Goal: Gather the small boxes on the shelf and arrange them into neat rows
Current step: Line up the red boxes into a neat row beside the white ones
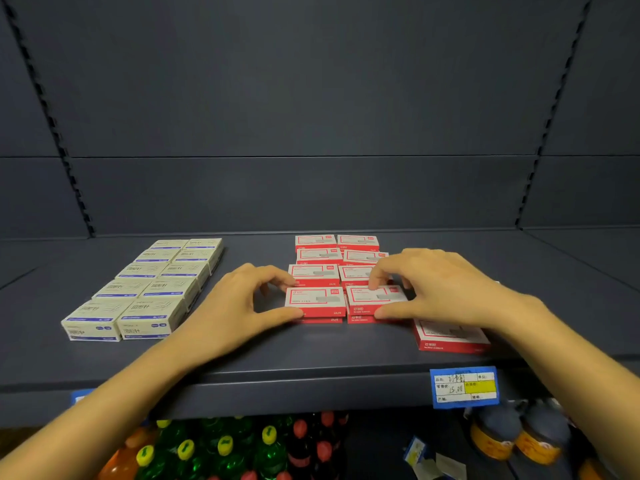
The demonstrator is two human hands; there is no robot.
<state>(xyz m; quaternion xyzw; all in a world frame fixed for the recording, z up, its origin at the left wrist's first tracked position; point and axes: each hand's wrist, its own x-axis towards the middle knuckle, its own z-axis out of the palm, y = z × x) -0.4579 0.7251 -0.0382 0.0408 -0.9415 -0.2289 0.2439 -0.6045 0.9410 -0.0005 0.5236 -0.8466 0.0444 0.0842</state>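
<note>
Shelf: dark grey metal shelf (311,351) with a matching back panel (311,116) behind it. All the small boxes sit on this one level.
Red boxes: the red boxes (317,254) with white tops are right of the middle, in two columns side by side. They run from the back panel toward the front, four rows deep as far as I can see. The right column looks a bit crooked.
Front-left red box: the front-left red box (315,301) sits on top of another red one, and you can see that one's edge poking out underneath.
Front-right red box: same deal for the front-right red box (375,297), stacked on one below and touching its neighbour.
Left hand: the left hand (242,299) pinches the front-left red box, with the thumb on the near side and the index finger curled round the far left corner.
Right hand: the right hand (436,289) grips the front-right red box, thumb against the near side and fingertips down on its top.
Stray red box: one stray red box (450,336) lies apart from the rows, near the front edge and partly under the right wrist.
Cream boxes: the cream boxes (145,289) with blue stripes are on the left, well apart from the red ones. Two tidy columns, five rows.
Price tag: blue and yellow price tag (464,388) on the shelf lip, too blurry to read properly.
Below: drink bottles (225,445) with yellow and red caps.
</note>
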